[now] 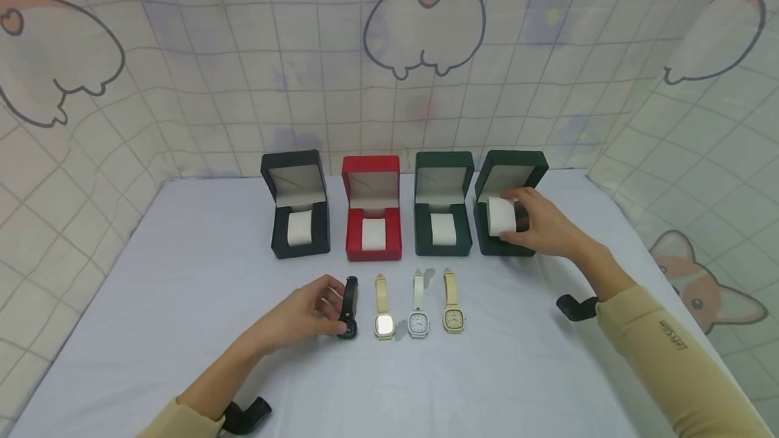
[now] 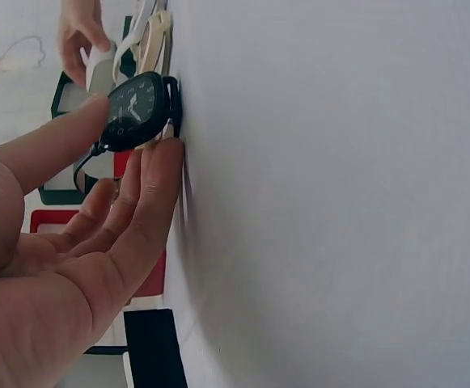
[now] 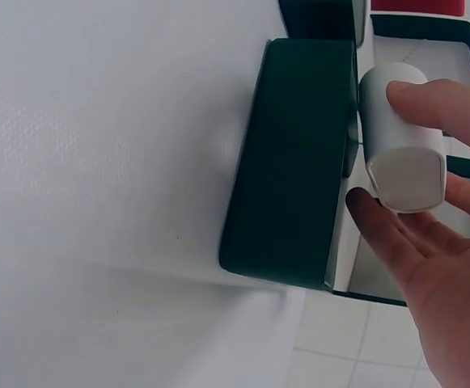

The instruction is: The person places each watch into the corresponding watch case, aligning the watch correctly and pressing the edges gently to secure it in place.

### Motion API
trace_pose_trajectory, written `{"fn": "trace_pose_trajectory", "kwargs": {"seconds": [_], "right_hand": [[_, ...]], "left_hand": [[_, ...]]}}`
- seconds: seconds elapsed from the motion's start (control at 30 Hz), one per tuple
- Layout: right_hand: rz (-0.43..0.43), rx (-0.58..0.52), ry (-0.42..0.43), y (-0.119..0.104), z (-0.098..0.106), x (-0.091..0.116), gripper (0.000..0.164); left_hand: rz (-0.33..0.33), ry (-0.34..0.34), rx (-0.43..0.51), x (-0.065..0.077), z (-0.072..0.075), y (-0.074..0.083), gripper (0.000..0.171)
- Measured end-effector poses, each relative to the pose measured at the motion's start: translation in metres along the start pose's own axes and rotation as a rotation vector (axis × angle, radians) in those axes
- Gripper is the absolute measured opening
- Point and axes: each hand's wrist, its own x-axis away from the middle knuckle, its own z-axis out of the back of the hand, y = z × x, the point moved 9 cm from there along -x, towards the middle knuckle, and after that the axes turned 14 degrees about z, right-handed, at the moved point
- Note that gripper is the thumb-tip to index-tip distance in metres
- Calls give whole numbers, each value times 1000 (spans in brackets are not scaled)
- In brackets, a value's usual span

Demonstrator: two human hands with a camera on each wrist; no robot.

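Note:
My left hand (image 1: 310, 313) is at the black watch (image 1: 349, 309), thumb against its dial case and fingers at the other side. In the left wrist view the dial of this black watch (image 2: 133, 111) tilts between thumb and fingertips, close to the cloth. A white watch cushion (image 1: 501, 216) is held between the thumb and fingers of my right hand (image 1: 544, 222), at the rightmost green box (image 1: 511, 167). In the right wrist view the white cushion (image 3: 404, 137) is raised from the box's base (image 3: 295, 162), its end facing the camera.
Open boxes stand in a row leftward: a green box (image 1: 444, 178), a red box (image 1: 372, 181) and a black box (image 1: 296, 188), each with a white cushion. Before them lie a gold watch (image 1: 384, 323), a silver-white watch (image 1: 418, 322) and another gold watch (image 1: 453, 318) on white cloth.

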Motion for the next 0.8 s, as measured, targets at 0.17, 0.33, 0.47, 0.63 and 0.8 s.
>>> {"fn": "trace_pose_trajectory", "kwargs": {"seconds": [0.17,0.33,0.47,0.63,0.8], "right_hand": [[-12,-49,10,2,-3,-1,80],[-33,-79,32,5,-5,0,80],[-54,-123,61,7,-4,1,80],[-90,-230,89,10,-4,4,82],[-107,-291,111,14,-3,6,84]], "left_hand": [[-21,5,14,1,-4,1,46],[-15,16,9,2,-5,1,41],[-13,23,-2,2,-5,1,40],[-15,22,-18,2,-6,1,41],[-31,34,-19,3,-5,2,39]]}}
